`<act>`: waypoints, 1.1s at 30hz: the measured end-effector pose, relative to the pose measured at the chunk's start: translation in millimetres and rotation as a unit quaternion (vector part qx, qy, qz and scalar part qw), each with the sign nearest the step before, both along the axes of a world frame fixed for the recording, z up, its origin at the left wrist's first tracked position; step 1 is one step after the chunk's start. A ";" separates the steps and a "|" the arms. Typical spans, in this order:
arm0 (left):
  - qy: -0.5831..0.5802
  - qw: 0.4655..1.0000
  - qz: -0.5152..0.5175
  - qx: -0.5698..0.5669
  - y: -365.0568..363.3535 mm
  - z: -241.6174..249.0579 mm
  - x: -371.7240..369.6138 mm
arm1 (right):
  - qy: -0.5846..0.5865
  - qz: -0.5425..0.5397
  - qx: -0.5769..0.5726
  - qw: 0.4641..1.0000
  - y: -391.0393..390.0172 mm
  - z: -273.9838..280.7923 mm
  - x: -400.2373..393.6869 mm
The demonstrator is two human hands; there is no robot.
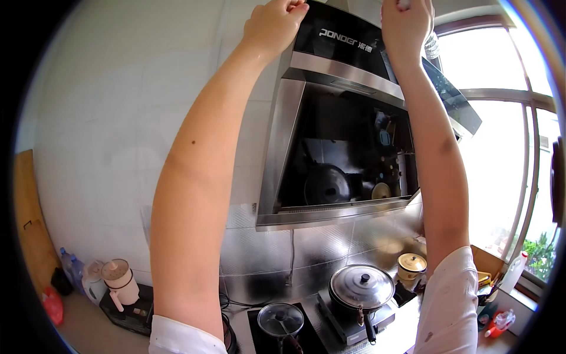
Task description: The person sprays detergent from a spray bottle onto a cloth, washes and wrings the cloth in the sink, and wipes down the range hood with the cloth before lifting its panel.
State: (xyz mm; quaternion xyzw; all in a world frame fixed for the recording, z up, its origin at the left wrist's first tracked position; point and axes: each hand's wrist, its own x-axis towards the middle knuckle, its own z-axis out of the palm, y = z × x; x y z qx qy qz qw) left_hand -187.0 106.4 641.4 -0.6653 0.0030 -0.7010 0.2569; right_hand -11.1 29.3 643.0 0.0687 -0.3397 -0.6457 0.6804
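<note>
Both arms reach up in front of a black and steel range hood (336, 68). At the top edge of the view, my left hand (276, 25) is closed beside the hood's upper left corner, its fingertips partly cut off. What it grips, if anything, does not show. My right hand (408, 29) is raised at the hood's upper right, also closed. A small whitish bit shows among its fingers, too little to name. The hood's dark glass panel (354, 153) hangs below and between the forearms, mirroring the stove area.
Below the hood stand a lidded wok (361, 287) on a cooker, a glass-lidded pan (280, 320) and a yellow pot (411, 265). A pink blender-like jug (121, 281) and plastic bottles (73, 268) are at left. A window (489, 153) and a white bottle (514, 271) are at right.
</note>
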 end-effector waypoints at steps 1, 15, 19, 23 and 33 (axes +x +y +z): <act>-0.015 0.999 0.036 0.037 -3.9 0.1 -0.1 | -0.058 -0.040 -0.050 0.996 -2.8 -14.8 -7.0; -0.073 0.978 0.170 0.098 -7.4 -12.2 4.3 | -0.013 -0.199 -0.099 0.975 57.7 -39.0 46.9; -0.024 0.990 -0.064 0.122 22.0 -11.0 8.4 | -0.018 -0.169 -0.061 0.984 64.9 -39.2 -2.7; -0.065 0.781 -0.593 -0.184 -18.7 -44.7 0.2 | -0.093 -0.159 -0.092 0.979 42.2 -40.4 -25.4; 0.112 0.912 -0.368 -0.139 8.5 -67.4 -0.1 | -0.102 -0.269 -0.151 0.946 81.0 -62.2 96.9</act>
